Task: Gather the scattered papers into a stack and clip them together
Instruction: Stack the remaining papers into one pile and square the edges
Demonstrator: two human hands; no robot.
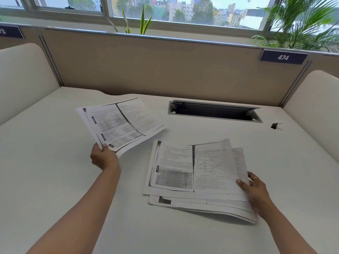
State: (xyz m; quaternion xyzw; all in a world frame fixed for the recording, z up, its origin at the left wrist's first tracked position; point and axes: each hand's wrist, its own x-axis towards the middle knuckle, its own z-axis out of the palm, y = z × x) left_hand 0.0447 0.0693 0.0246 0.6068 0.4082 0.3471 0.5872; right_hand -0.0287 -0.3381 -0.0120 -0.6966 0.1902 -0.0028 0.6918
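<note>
Photocopy print, grey and smudged, covered the stack (pixel 192 173) on your counter (pixel 55 136), its sheets fanned and misaligned. Your right hand (pixel 255 191) gripped its right edge, thumb on top. Your left hand (pixel 104 158) pinched the near corner of more loose pages (pixel 121 123), raised off the surface, left of the stack. A black binder clip (pixel 276 126) lay well apart, far right, beside a cable slot (pixel 214 110).

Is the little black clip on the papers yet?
Not yet. The clip lies alone on the desk, apart from the pile of papers and the sheets in the left hand.
</note>
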